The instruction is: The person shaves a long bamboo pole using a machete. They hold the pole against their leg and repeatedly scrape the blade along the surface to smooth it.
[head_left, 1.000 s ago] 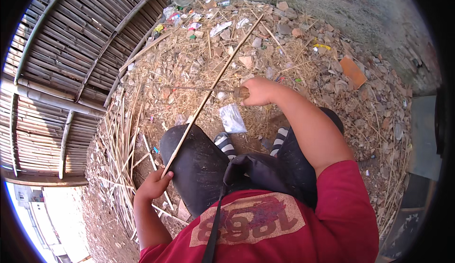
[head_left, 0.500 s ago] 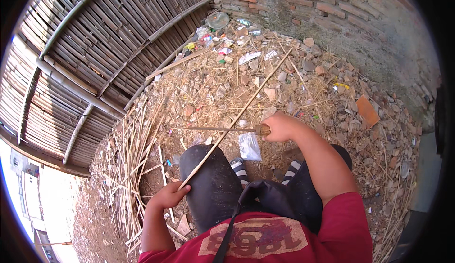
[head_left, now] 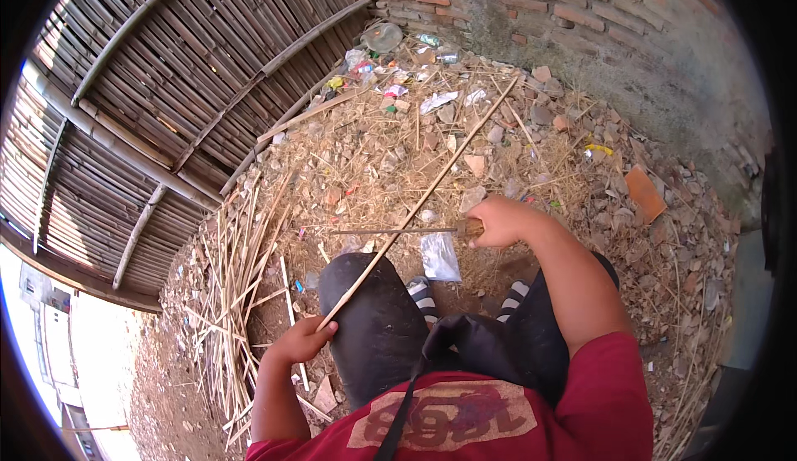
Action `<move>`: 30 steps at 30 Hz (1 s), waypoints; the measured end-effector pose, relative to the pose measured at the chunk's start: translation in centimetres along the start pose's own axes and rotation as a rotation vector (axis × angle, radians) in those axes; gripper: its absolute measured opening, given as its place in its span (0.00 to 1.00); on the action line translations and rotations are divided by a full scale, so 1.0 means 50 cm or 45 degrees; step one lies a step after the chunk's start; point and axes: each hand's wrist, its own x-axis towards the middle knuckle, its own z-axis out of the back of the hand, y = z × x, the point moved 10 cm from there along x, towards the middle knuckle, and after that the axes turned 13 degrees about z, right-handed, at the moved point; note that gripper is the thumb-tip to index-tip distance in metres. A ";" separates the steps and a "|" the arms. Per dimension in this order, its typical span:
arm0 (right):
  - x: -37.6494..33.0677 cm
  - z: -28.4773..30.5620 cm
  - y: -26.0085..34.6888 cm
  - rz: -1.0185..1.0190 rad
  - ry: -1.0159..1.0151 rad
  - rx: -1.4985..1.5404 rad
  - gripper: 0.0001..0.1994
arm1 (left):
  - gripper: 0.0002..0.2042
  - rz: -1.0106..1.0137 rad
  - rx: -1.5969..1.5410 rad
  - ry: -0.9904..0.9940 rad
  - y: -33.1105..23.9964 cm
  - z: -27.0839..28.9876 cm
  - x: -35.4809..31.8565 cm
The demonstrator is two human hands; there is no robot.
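Observation:
A long, pale bamboo stick (head_left: 432, 185) slants from my left knee up toward the brick wall. My left hand (head_left: 304, 341) is closed on its near end beside that knee, thumb along the stick. In my right hand (head_left: 503, 221) I grip the wooden handle of a knife (head_left: 390, 231) with a long, narrow blade. The blade points left and crosses the stick just beyond my left knee; whether its edge touches the stick I cannot tell. The fingers of my right hand are wrapped round the handle, partly hidden from above.
Several cut bamboo strips (head_left: 228, 320) lie heaped on the left. A bamboo-slat wall (head_left: 224, 63) stands at the left, a brick wall (head_left: 573, 13) at the back. Rubble, straw and litter cover the ground, with a clear plastic bag (head_left: 440, 258) near my feet and a tile piece (head_left: 644, 195) right.
The knife has shifted slightly to the right and its blade looks narrower, turned more edge-on. The stick's far end has moved slightly up and right. Both hands keep their hold.

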 end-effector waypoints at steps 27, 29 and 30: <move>0.016 -0.010 -0.027 -0.048 -0.013 -0.048 0.17 | 0.25 -0.002 0.008 -0.082 -0.008 0.009 -0.002; -0.007 0.007 -0.103 -0.281 -0.040 0.112 0.17 | 0.25 0.050 0.021 -0.040 -0.019 0.007 0.001; -0.020 0.019 -0.172 -0.416 -0.161 0.157 0.17 | 0.24 0.104 -0.041 0.002 -0.008 0.004 0.005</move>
